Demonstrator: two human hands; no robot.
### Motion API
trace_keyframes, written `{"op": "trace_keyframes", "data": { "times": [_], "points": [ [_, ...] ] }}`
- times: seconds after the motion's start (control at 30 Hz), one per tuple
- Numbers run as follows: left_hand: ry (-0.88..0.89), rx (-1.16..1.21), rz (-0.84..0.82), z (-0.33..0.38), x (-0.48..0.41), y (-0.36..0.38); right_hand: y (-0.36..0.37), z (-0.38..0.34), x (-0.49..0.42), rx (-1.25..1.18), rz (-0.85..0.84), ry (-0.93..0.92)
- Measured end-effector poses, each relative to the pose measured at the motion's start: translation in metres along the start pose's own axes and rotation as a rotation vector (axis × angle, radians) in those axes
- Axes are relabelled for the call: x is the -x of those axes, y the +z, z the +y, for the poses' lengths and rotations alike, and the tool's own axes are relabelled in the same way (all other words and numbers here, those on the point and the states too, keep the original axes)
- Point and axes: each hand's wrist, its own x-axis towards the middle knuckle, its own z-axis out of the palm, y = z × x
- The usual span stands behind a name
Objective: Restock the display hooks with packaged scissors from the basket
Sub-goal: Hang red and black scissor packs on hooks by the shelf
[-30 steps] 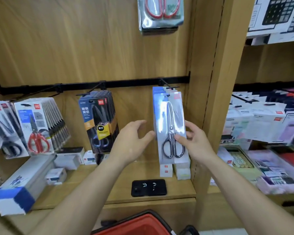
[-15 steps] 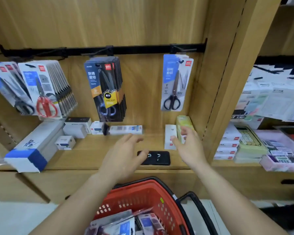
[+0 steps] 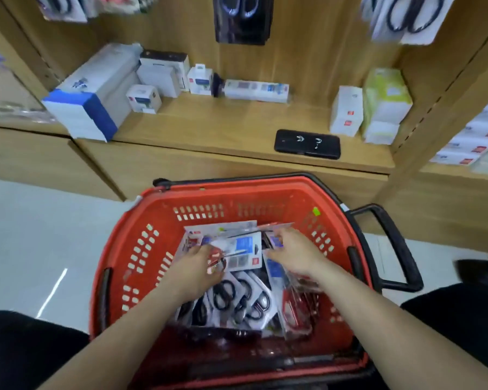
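This is a shop, most likely a stationery shop. A wooden shelf [image 3: 237, 128] in a fitted display unit carries small white boxes [image 3: 164, 71], some with red brand marks. Above the shelf, carded packs of scissors [image 3: 403, 18] hang several deep against the wooden back panel. To the right of the shelf, past an upright [image 3: 434, 108] with rows of peg holes, a neighbouring bay holds stacked white cartons [image 3: 473, 142]; blur hides their print. Below the shelf, on a pale glossy floor [image 3: 40, 235], stands a red shopping basket [image 3: 119, 249] full of packaged scissors [image 3: 237, 299].
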Motion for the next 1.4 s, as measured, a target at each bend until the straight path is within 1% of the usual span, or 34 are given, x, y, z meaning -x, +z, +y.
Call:
{"op": "trace_keyframes", "data": {
  "times": [0.07,0.17,0.33,0.43,0.5,0.6,0.67,0.77,0.83,0.9,0.97,1.07,1.13,1.2,1.27,1.3,1.37,1.4],
  "points": [
    [-0.007,-0.042,-0.070,-0.009,-0.008,0.018,0.017,0.006,-0.012,0.018,-0.031,0.022],
    [-0.030,0.004,-0.160,-0.014,-0.017,0.032,0.032,0.007,-0.026,0.015,-0.036,0.053],
    [-0.086,0.074,-0.091,-0.039,-0.036,0.022,0.068,0.024,-0.065,0.057,0.003,0.025],
    [-0.223,0.128,-0.037,-0.068,-0.043,0.004,0.064,0.016,-0.069,-0.044,0.016,0.036],
    [-0.304,0.166,-0.039,-0.084,-0.044,0.004,0.061,0.016,-0.071,-0.142,0.025,0.054],
    [-0.376,0.185,-0.188,-0.091,-0.043,0.018,0.063,0.013,-0.073,-0.232,0.028,0.056],
    [-0.340,0.193,-0.246,-0.091,-0.044,0.026,0.067,0.009,-0.072,-0.280,0.026,0.038],
    [-0.257,0.172,-0.244,-0.091,-0.041,0.028,0.066,0.005,-0.065,-0.351,0.015,-0.014],
    [-0.226,0.201,-0.245,-0.089,-0.036,0.030,0.062,0.004,-0.060,-0.412,0.048,-0.037],
    [-0.196,0.197,-0.273,-0.083,-0.032,0.035,0.060,0.006,-0.056,-0.443,0.125,-0.006],
    [-0.159,0.217,-0.298,-0.079,-0.031,0.041,0.061,0.012,-0.053,-0.402,0.183,0.054],
    [-0.114,0.231,-0.248,-0.077,-0.031,0.050,0.065,0.023,-0.053,-0.343,0.155,0.123],
    [-0.147,0.280,-0.169,-0.078,-0.032,0.054,0.066,0.027,-0.055,-0.343,0.153,0.113],
    [-0.214,0.360,-0.132,-0.078,-0.033,0.057,0.066,0.027,-0.056,-0.335,0.142,0.086],
    [-0.250,0.361,-0.175,-0.077,-0.034,0.060,0.070,0.028,-0.056,-0.301,0.114,0.065],
    [-0.267,0.320,-0.204,-0.076,-0.033,0.061,0.073,0.029,-0.056,-0.272,0.103,0.055],
    [-0.325,0.230,-0.213,-0.078,-0.034,0.061,0.077,0.029,-0.056,-0.227,0.095,0.034],
    [-0.359,0.234,-0.214,-0.079,-0.036,0.059,0.078,0.029,-0.055,-0.220,0.096,0.022]
  ]
}}
